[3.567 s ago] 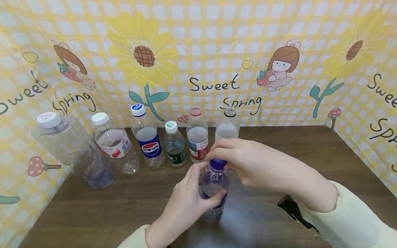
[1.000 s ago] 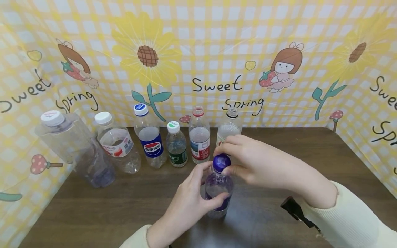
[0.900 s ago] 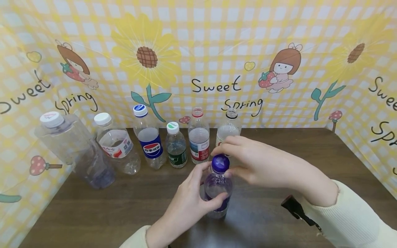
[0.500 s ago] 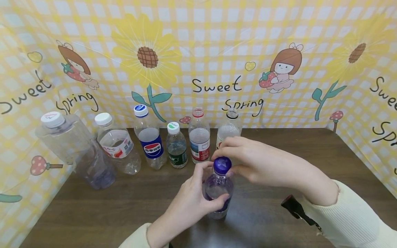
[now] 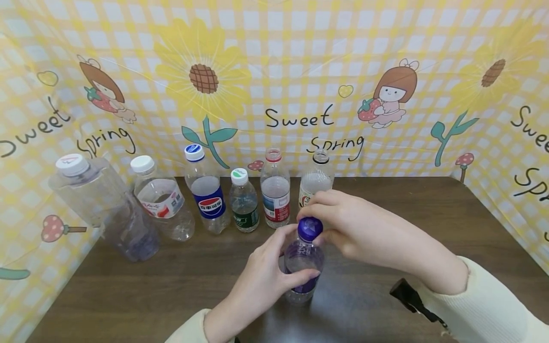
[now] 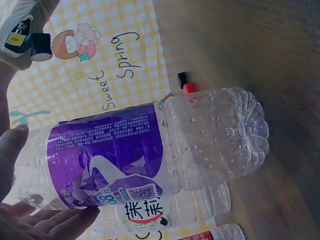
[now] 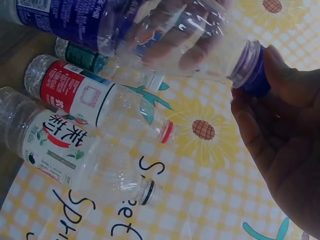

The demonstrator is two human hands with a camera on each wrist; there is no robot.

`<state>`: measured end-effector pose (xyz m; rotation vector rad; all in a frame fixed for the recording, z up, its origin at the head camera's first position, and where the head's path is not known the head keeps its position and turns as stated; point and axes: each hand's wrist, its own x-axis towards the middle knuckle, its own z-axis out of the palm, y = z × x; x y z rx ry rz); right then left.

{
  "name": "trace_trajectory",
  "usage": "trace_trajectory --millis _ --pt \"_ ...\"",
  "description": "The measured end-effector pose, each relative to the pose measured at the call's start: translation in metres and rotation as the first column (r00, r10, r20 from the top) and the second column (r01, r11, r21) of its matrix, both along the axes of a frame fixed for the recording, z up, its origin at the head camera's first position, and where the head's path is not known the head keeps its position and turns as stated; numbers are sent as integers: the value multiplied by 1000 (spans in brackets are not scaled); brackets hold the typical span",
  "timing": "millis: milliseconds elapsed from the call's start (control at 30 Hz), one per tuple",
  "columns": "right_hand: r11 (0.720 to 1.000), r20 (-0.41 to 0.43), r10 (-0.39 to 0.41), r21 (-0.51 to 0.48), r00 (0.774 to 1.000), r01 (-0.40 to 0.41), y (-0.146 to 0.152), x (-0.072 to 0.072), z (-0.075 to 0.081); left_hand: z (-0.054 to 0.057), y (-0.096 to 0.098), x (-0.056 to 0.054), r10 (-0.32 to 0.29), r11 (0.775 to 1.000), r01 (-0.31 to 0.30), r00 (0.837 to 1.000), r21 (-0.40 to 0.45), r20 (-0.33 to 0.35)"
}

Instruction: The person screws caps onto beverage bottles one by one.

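Observation:
A clear plastic bottle (image 5: 301, 257) with a purple label stands upright on the table in the head view. My left hand (image 5: 263, 274) grips its body, thumb in front and fingers behind. On its neck sits a purple cap (image 5: 310, 229). My right hand (image 5: 364, 231) pinches that cap between thumb and fingers, as the right wrist view also shows, where the cap (image 7: 259, 75) is on the neck. Whether it is screwed tight cannot be told. The label (image 6: 105, 155) faces the left wrist camera.
Behind stand a large clear bottle (image 5: 87, 190), a white-capped bottle (image 5: 160, 202), a Pepsi bottle (image 5: 208, 202), a small green-labelled bottle (image 5: 244, 212), and two uncapped bottles (image 5: 275, 200) (image 7: 55, 145). A black cap (image 6: 182, 79) and red cap (image 6: 189, 89) lie on the table.
The bottle and both hands have shifted slightly right. My right fingers have changed position around the purple cap, and more of its top shows than in the earliest frame.

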<state>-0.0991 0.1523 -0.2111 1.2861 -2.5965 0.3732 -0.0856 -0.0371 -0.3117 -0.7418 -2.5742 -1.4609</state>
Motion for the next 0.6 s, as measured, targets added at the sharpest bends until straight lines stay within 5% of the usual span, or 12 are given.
trace_trajectory --millis 300,600 --pt "998 -44 -28 -54 999 25 -5 2 -6 0 0 2 22 1000 -22 1000 13 13" --pt "997 118 63 -51 991 -57 3 -8 0 5 -2 0 -20 1000 20 1000 4 18"
